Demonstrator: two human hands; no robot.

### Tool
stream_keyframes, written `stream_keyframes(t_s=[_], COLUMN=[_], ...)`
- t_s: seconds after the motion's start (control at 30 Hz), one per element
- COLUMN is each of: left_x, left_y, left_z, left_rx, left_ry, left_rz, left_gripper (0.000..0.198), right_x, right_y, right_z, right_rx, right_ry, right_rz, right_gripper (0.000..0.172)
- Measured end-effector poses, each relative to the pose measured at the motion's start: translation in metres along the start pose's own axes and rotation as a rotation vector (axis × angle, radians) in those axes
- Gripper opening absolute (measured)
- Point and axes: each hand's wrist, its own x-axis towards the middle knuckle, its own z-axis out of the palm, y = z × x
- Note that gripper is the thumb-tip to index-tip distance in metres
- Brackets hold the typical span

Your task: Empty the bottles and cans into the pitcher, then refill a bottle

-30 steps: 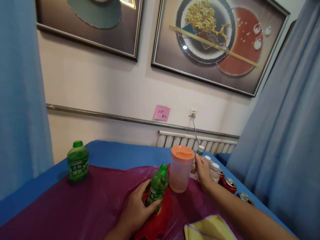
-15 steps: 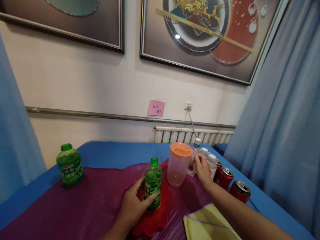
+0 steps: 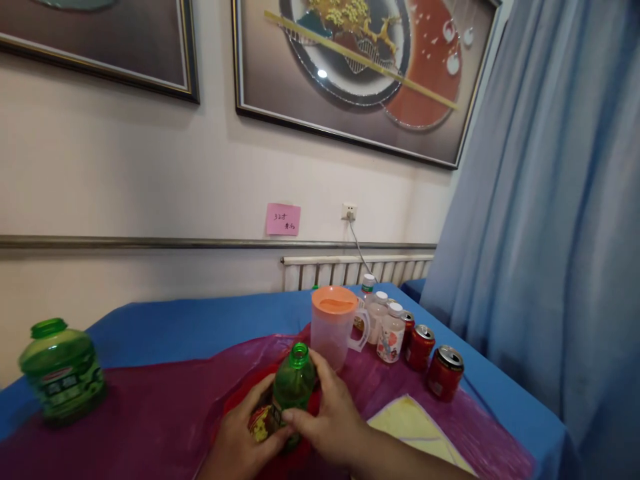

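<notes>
A small green plastic bottle, uncapped, stands in front of me over a red scalloped tray. Its lower part is mostly hidden by my hands. My left hand curls round the bottle's left side, its thumb at the label. From the right, my right hand wraps the same bottle, with the thumb across the front. Just behind it is a clear pitcher with an orange lid, its handle turned to the right. Part of a gold pattern shows between my left hand and the bottle.
A larger green bottle, also uncapped, stands at the left. Clear white-capped bottles and red cans line the right. A yellow cloth lies on the purple cover. The blue table edge runs along the right.
My right hand has come from beside the pitcher's handle to the small green bottle, joining my left hand there. The view has swung to the right.
</notes>
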Motion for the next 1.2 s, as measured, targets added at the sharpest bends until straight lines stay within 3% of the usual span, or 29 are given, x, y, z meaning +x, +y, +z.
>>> stream_keyframes(t_s=[0.17,0.3,0.4,0.5,0.63,0.77,1.2], left_x=[-0.002,-0.002,0.0,0.001,0.002,0.003,0.004], left_y=[0.005,0.007,0.01,0.017,0.023,0.019,0.016], left_z=[0.003,-0.003,-0.007,-0.007,-0.006,-0.005,-0.007], left_rx=[-0.153,-0.159,-0.074,-0.04,-0.03,0.005,0.039], left_ry=[-0.066,-0.003,0.096,0.105,0.086,0.093,0.101], left_rz=[-0.007,-0.006,-0.002,0.002,0.034,0.041,0.041], left_gripper=[0.07,0.067,0.057,0.052,0.047,0.045,0.042], right_x=[-0.002,-0.012,-0.015,-0.014,-0.012,-0.009,-0.006], right_y=[-0.005,-0.003,0.007,0.025,0.053,0.073,0.097], right_z=[-0.014,-0.054,-0.102,-0.148,-0.182,-0.191,-0.189], right_rx=[0.062,0.068,-0.126,-0.501,-0.814,-0.924,-0.972], right_ry=[0.076,0.276,0.459,0.61,0.672,0.652,0.597], right_rz=[0.038,0.059,0.116,0.223,0.383,0.476,0.411], right_gripper=[0.064,0.06,0.06,0.061,0.07,0.07,0.079])
